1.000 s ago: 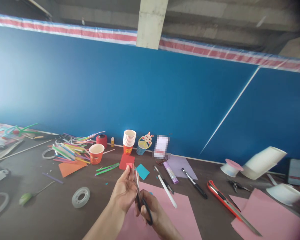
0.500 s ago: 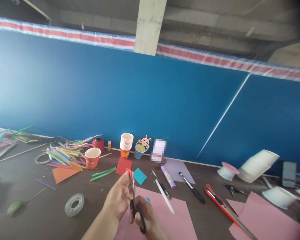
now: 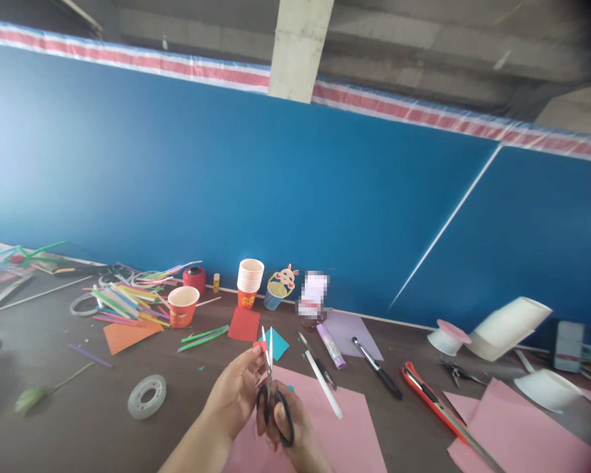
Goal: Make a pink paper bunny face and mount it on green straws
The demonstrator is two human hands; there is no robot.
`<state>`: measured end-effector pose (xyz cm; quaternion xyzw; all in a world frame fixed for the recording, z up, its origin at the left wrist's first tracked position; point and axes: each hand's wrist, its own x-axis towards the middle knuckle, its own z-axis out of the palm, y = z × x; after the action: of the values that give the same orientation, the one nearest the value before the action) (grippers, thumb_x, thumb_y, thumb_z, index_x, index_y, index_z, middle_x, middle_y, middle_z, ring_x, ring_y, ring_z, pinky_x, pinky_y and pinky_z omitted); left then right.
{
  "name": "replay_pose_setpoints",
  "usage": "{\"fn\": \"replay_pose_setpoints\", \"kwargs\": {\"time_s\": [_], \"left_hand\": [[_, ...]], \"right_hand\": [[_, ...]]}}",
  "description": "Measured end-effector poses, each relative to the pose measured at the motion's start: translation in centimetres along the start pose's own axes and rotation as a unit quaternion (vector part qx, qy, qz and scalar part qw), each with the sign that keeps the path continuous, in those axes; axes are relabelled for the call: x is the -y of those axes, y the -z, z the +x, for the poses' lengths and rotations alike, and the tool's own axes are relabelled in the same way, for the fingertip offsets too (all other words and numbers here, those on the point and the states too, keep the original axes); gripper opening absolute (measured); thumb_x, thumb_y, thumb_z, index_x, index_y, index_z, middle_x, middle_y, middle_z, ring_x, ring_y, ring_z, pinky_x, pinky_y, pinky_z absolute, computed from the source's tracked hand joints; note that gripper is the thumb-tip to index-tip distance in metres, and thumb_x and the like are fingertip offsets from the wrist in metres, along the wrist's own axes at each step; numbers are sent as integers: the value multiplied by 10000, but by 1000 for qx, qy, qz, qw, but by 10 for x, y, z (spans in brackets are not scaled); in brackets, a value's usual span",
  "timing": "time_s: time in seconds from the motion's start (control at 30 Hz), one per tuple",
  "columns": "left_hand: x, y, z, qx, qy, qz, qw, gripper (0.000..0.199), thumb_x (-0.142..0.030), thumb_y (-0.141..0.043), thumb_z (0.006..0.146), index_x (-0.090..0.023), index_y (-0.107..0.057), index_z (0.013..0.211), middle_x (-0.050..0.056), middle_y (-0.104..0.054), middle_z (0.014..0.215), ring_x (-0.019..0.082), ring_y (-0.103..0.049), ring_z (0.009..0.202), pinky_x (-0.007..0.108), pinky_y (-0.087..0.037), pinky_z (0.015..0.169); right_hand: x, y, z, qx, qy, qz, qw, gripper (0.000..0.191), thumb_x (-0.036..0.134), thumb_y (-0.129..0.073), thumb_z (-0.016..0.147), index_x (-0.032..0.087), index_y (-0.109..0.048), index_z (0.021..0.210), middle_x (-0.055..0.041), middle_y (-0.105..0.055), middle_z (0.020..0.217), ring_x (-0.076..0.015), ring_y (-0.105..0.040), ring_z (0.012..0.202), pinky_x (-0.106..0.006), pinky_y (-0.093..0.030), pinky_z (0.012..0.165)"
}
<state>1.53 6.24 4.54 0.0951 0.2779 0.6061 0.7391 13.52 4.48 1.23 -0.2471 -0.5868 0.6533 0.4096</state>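
Note:
Between the thumb and fingertips of my left hand is a small piece of red paper. My right hand has its fingers in the black handles of a pair of scissors. The scissor blades point away from me and stand apart, one of them close against the red piece. Both hands are above a sheet of pink paper. Past the blades lie a blue-green paper square and a red paper square.
A roll of clear tape lies left of my hands. Behind stand an orange paper cup, stacked cups and a decorated blue cup. To the right are a white stick, a black pen and a red utility knife.
The scissor blades have opened from nearly together to apart, and the handles have spread in my right hand. My left hand still pinches the red piece, slightly lower and to the right.

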Motion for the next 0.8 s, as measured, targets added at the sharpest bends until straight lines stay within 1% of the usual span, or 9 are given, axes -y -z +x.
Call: {"fn": "replay_pose_setpoints", "kwargs": {"time_s": [0.13, 0.33, 0.57, 0.63, 0.7, 0.77, 0.8], "left_hand": [[2, 0, -1, 4, 7, 9, 1000, 87, -182, -507, 823, -138, -582, 814, 17, -623, 678, 123, -584, 607, 231, -460, 636], [1, -3, -4, -10, 19, 2, 1000, 94, -182, -494, 834, -153, -560, 774, -1, -613, 632, 118, -564, 549, 231, -444, 615], [2, 1, -2, 3, 30, -18, 999, 141, -187, -486, 838, -141, -578, 742, -6, -599, 599, 107, -552, 523, 246, -440, 647], [2, 5, 0, 2, 29, -24, 999, 118, -196, -511, 823, -142, -589, 754, 3, -615, 645, 112, -568, 574, 245, -435, 653], [2, 10, 2, -15, 25, -27, 999, 69, -197, -551, 794, -151, -601, 779, 13, -637, 736, 115, -583, 657, 239, -426, 658], [3, 13, 3, -35, 17, -4, 999, 52, -210, -595, 757, -163, -608, 773, 13, -639, 792, 113, -577, 701, 232, -414, 639], [3, 14, 3, -39, 10, 26, 999, 64, -227, -616, 738, -167, -611, 762, 9, -636, 792, 110, -568, 699, 228, -406, 624]], "right_hand": [[-6, 0, 1, -6, 15, 7, 1000, 462, 607, -429, 789, 149, -476, 829, 12, -496, 558, -54, -312, 408, -190, -211, 387], [-12, -1, 1, -28, 26, 17, 999, 421, 572, -456, 796, 153, -470, 754, 21, -488, 480, -52, -326, 372, -187, -187, 371], [-12, -3, 1, -51, 4, 46, 998, 379, 524, -537, 766, 154, -480, 705, 38, -466, 429, -50, -318, 365, -189, -201, 384], [-12, -3, 1, -57, -3, 60, 997, 380, 526, -559, 745, 159, -477, 689, 43, -463, 407, -44, -298, 337, -187, -191, 367], [-9, -2, 2, -84, -5, 61, 995, 377, 523, -578, 728, 166, -469, 672, 48, -459, 398, -43, -289, 325, -185, -192, 355], [0, 1, 2, -139, 1, 39, 990, 345, 481, -617, 710, 172, -469, 675, 51, -466, 429, -52, -324, 355, -182, -234, 367], [6, 2, 2, -171, 6, 18, 985, 318, 444, -644, 697, 175, -475, 689, 48, -480, 467, -60, -359, 387, -183, -271, 388]]}}
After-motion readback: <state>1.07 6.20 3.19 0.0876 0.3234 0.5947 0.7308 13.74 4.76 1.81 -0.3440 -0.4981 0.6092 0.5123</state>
